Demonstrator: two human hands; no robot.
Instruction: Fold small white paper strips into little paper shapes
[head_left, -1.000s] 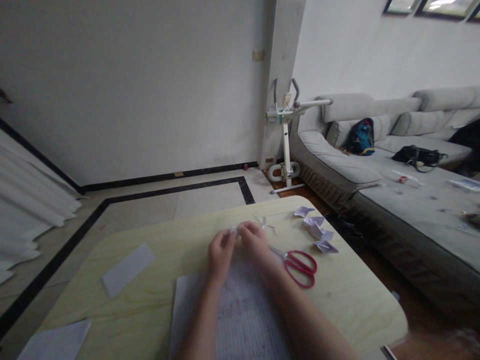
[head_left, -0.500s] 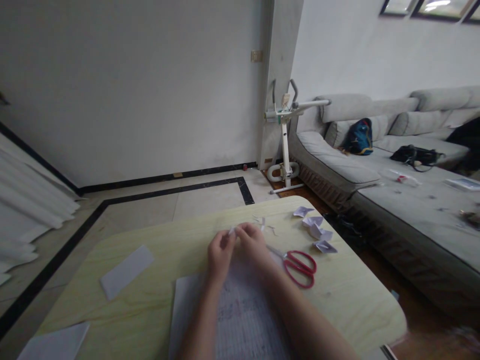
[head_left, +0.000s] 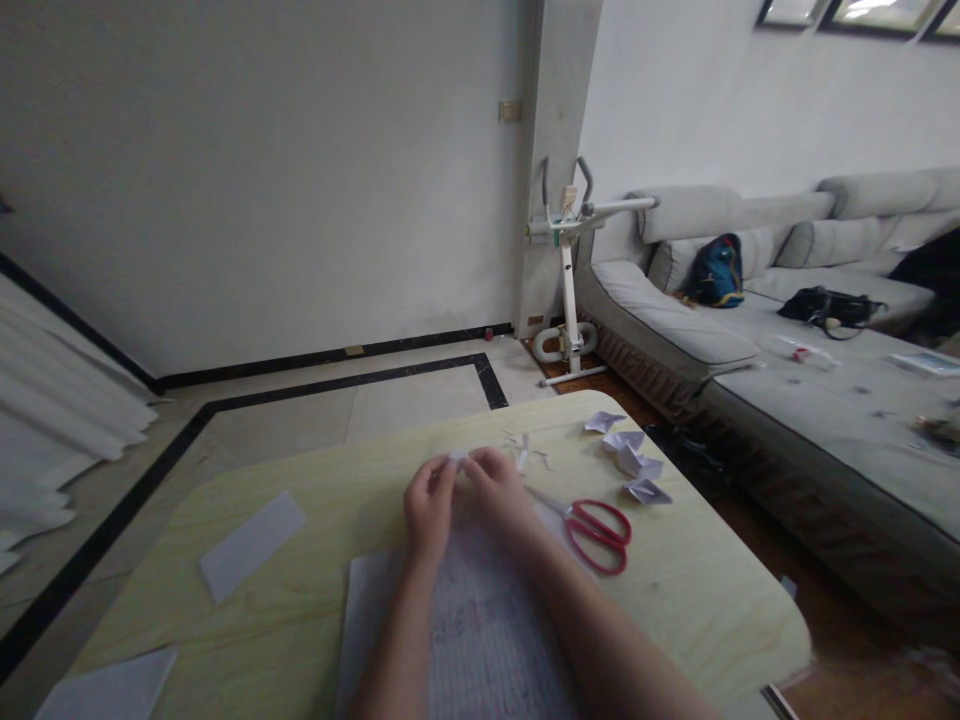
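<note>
Between the fingertips of both hands is a small piece of folded white paper (head_left: 457,456), mostly covered by the fingers. My left hand (head_left: 430,505) pinches its left side, and my right hand (head_left: 501,492) pinches its right side. Both forearms reach over an open notebook (head_left: 480,630) with written lines. Red-handled scissors (head_left: 600,535) lie to the right of my right hand, their blades partly behind it. Thin paper scraps (head_left: 523,452) are scattered just beyond that hand. Several small folded paper boats (head_left: 637,462) sit along the table's right edge.
The pale wooden table (head_left: 697,590) has rounded corners. On its left lie a folded paper strip (head_left: 253,545) and a paper sheet (head_left: 109,688) at the near edge. Beyond the table stand an exercise machine (head_left: 570,280) and a grey sofa (head_left: 810,420) holding bags.
My hands have moved slightly left and apart, so more of the white paper shows between the fingertips. Things on the table lie as before, with the view shifted a little.
</note>
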